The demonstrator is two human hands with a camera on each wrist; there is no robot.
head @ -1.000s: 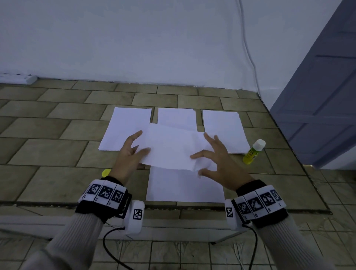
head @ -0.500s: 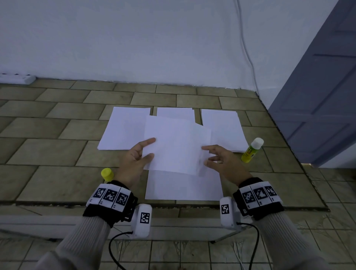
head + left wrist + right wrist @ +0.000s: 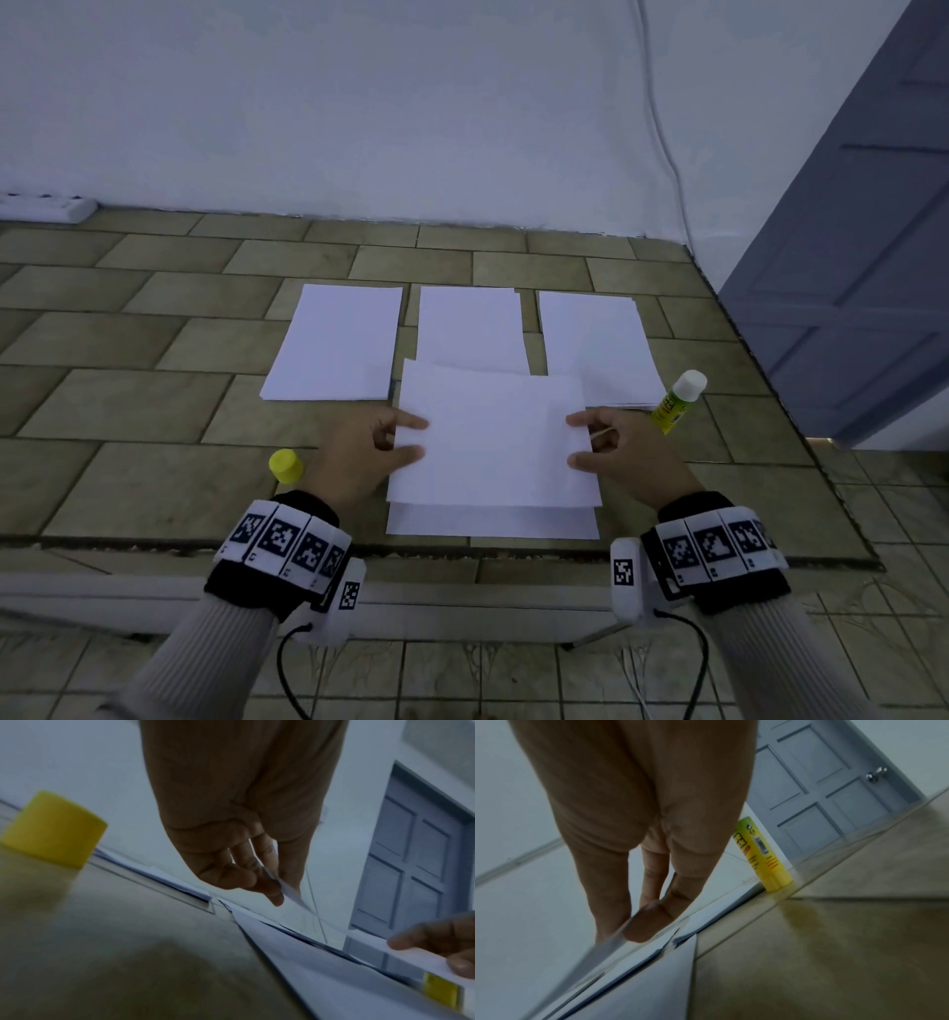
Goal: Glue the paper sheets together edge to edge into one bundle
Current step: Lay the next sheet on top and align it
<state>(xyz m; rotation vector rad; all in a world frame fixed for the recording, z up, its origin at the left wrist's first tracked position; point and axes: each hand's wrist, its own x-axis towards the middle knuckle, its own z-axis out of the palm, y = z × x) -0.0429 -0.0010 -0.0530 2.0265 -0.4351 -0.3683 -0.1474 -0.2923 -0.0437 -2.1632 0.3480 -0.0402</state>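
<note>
I hold a white paper sheet (image 3: 495,442) just above another sheet (image 3: 493,521) lying near the front edge. My left hand (image 3: 405,437) pinches its left edge, thumb below and fingers on top, as the left wrist view shows (image 3: 280,890). My right hand (image 3: 583,439) pinches its right edge (image 3: 639,931). Three more paper stacks lie behind: left (image 3: 334,344), middle (image 3: 470,324), right (image 3: 595,344). The open glue stick (image 3: 678,401) stands by the right stack; its yellow cap (image 3: 285,465) sits left of my left hand.
The papers lie on a tiled ledge (image 3: 128,401) whose front edge drops to a lower tiled floor. A white wall (image 3: 411,103) with a hanging cable rises behind. A grey-blue door (image 3: 862,257) stands at the right, a white power strip (image 3: 46,208) at the far left.
The held sheet has come toward me and levelled, now covering most of the front sheet. Both hands shifted from spread fingers on top to pinching its side edges.
</note>
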